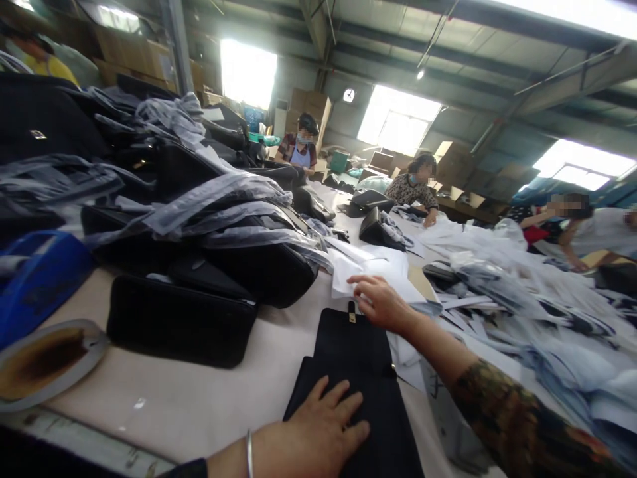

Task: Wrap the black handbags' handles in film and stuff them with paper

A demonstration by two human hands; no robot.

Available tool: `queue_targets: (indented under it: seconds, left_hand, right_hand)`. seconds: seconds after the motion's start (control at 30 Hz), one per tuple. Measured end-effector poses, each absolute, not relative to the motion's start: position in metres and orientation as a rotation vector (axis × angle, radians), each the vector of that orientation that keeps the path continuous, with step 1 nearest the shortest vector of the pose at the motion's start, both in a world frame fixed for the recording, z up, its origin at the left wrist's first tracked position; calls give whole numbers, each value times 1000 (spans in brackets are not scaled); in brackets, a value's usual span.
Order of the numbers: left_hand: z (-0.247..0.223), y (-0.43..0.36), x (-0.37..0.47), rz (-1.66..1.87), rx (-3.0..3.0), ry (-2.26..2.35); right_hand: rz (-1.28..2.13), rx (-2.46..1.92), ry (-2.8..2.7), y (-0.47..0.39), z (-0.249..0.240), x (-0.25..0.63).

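Observation:
A black handbag [368,392] lies on the table in front of me, its flap with a small gold-coloured clasp [352,317] pointing away. Flat on the bag's lower part rests my left hand [323,425], fingers spread and nothing held; a silver bangle circles that wrist. My right hand [383,304] reaches over the far end of the bag, at the edge of some white paper sheets [383,262]. Its fingers stretch to the left, apart, and whether they touch the paper is unclear.
On the left, black bags with wrapped straps [243,249] are heaped up, beside a blue bin [44,279] and an oval dish with brown content [44,362]. White wrapping material [527,259] covers the right side. Several people work farther back.

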State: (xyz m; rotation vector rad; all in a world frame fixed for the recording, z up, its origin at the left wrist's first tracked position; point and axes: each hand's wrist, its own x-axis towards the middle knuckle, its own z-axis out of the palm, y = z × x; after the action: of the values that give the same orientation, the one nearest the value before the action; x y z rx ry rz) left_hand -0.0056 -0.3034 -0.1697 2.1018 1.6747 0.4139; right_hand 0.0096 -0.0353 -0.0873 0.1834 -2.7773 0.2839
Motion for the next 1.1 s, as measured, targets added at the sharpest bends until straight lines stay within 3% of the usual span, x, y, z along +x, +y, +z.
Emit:
queue_targets:
  seconds: [0.37,0.63,0.83,1.1]
  left_hand:
    - [-164,-313,-7,712,2445,1709]
    - [-153,-323,-13,1285,2482,1962]
    - [-165,-320,-21,905,2397,2000]
    - [-161,-325,-19,817,2442,1920]
  right_hand:
    - [1027,-115,-2779,-158,-140,99]
    - [1030,89,-2742,-169,-153,115]
    - [1080,59,-2731,-185,-136,135]
    - [1204,113,-2953,-167,-113,170]
